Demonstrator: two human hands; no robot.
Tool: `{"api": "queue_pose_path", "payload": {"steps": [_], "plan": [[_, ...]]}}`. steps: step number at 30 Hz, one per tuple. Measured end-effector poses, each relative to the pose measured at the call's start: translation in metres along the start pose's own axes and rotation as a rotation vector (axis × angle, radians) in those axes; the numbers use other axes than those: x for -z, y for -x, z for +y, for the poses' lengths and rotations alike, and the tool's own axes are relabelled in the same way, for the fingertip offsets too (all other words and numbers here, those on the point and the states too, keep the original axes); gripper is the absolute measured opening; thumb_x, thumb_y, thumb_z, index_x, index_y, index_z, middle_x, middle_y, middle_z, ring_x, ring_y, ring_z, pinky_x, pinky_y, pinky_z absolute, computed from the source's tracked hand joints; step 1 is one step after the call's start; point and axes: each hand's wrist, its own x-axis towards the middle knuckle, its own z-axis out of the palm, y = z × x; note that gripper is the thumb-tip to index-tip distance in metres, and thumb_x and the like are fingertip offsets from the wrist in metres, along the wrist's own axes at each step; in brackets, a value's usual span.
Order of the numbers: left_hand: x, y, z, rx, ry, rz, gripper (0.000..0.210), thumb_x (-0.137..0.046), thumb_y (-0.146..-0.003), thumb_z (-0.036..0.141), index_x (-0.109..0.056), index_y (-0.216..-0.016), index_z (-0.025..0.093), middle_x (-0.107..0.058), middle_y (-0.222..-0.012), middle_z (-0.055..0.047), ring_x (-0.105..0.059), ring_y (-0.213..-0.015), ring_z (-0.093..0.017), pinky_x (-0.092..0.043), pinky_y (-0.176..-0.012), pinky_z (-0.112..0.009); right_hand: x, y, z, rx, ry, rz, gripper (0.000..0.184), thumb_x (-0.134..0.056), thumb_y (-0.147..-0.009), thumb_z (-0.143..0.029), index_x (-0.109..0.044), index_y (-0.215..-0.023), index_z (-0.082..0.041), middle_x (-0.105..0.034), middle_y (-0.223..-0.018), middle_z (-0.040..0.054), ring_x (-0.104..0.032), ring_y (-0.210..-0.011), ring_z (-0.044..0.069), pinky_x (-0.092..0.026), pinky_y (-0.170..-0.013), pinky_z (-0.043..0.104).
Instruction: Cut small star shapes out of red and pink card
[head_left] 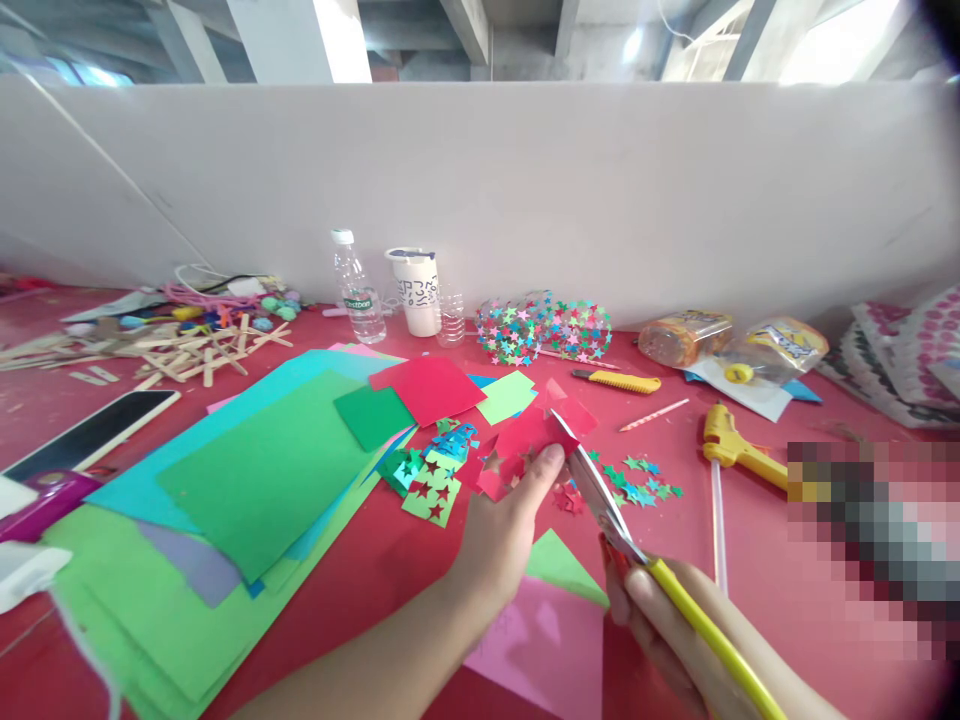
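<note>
Red table (360, 560): it ran under all your things.
Big green sheet (255, 480): it lay on a pile of paper, left of your hands.
Pink sheet (555, 640): it lay flat on the table, between your two arms.
Your left hand (510, 520): it was pinching the red paper, with your thumb pressed on top.
Your right hand (652, 620): its fingers were wrapped around the handles of the scissors.
Scissors (600, 490): the blades pointed up and left, and the tips were at the red paper.
Red paper (525, 430): it was in front of you, under your left thumb, with star holes in it.
Yellow knife (622, 382): it lay past the scissors.
Green scrap (436, 490): it had star holes too, just left of the red paper.
Little stars (641, 485): they lay loose, right of the blades.
</note>
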Motion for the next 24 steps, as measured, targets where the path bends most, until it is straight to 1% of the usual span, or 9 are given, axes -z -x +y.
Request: {"api": "queue_pose_path", "payload": {"steps": [3, 6, 11, 15, 18, 20, 22, 24], "plan": [[0.0, 0.0, 0.0, -0.002, 0.007, 0.01, 0.023, -0.074, -0.082, 0.046, -0.079, -0.088, 0.025, -0.079, -0.098, -0.007, -0.071, -0.099, -0.025, -0.052, -0.093, -0.035, 0.003, -0.002, -0.006, 0.044, 0.021, -0.007, 0.068, -0.042, -0.081, -0.089, -0.05, -0.066, -0.023, -0.038, -0.054, -0.0065, -0.038, -0.048, 0.012, -0.041, -0.046, 0.023], [-0.001, 0.0, 0.001, 0.009, 0.008, 0.013, 0.022, -0.075, -0.082, 0.046, -0.079, -0.084, 0.024, -0.079, -0.095, -0.007, -0.071, -0.098, -0.025, -0.052, -0.093, -0.035, 0.006, -0.001, -0.011, 0.035, 0.005, -0.006, 0.07, -0.045, -0.077, -0.091, -0.051, -0.064, -0.023, -0.044, -0.055, -0.0044, -0.045, -0.051, 0.014, -0.044, -0.048, 0.024], [-0.003, -0.002, 0.007, 0.006, 0.1, 0.01, 0.018, -0.077, -0.079, 0.039, -0.079, -0.082, 0.022, -0.078, -0.09, -0.009, -0.072, -0.096, -0.027, -0.054, -0.09, -0.037, 0.01, 0.0, -0.017, 0.015, 0.023, 0.009, 0.069, -0.047, -0.075, -0.091, -0.051, -0.063, -0.023, -0.045, -0.055, -0.0036, -0.046, -0.049, 0.014, -0.038, -0.042, 0.024], [0.001, -0.007, 0.013, -0.005, 0.086, -0.051, 0.017, -0.078, -0.079, 0.04, -0.079, -0.081, 0.022, -0.079, -0.089, -0.007, -0.072, -0.096, -0.024, -0.052, -0.096, -0.037, 0.013, -0.001, -0.021, 0.049, 0.03, 0.02, 0.067, -0.05, -0.075, -0.09, -0.053, -0.065, -0.024, -0.046, -0.055, -0.0028, -0.047, -0.051, 0.016, -0.036, -0.043, 0.025], [0.006, -0.012, 0.016, -0.039, 0.055, -0.087, 0.018, -0.078, -0.079, 0.04, -0.08, -0.084, 0.023, -0.079, -0.093, -0.005, -0.071, -0.096, -0.022, -0.05, -0.098, -0.037, 0.014, 0.0, -0.022, 0.048, 0.017, 0.019, 0.064, -0.051, -0.074, -0.088, -0.053, -0.065, -0.025, -0.045, -0.054, -0.0029, -0.044, -0.05, 0.017, -0.033, -0.044, 0.025], [0.008, -0.015, 0.017, -0.066, 0.074, -0.107, 0.017, -0.078, -0.079, 0.038, -0.08, -0.087, 0.023, -0.079, -0.094, -0.005, -0.071, -0.096, -0.022, -0.051, -0.096, -0.037, 0.015, 0.0, -0.024, 0.02, 0.014, 0.029, 0.065, -0.051, -0.072, -0.09, -0.049, -0.063, -0.025, -0.042, -0.054, -0.0034, -0.04, -0.05, 0.016, -0.031, -0.044, 0.026], [0.009, -0.019, 0.018, -0.059, 0.117, -0.14, 0.015, -0.078, -0.079, 0.035, -0.079, -0.085, 0.022, -0.078, -0.09, -0.005, -0.071, -0.092, -0.021, -0.052, -0.092, -0.036, 0.017, 0.001, -0.025, 0.01, 0.002, 0.019, 0.067, -0.051, -0.068, -0.093, -0.045, -0.063, -0.026, -0.039, -0.055, -0.0037, -0.035, -0.051, 0.016, -0.032, -0.046, 0.027], [0.008, -0.023, 0.021, -0.038, 0.162, -0.166, 0.012, -0.079, -0.078, 0.032, -0.078, -0.079, 0.02, -0.077, -0.082, -0.004, -0.07, -0.084, -0.019, -0.053, -0.088, -0.035, 0.018, 0.001, -0.025, 0.031, -0.011, -0.011, 0.071, -0.05, -0.061, -0.097, -0.043, -0.063, -0.026, -0.037, -0.057, -0.004, -0.031, -0.052, 0.016, -0.032, -0.048, 0.028]]}}
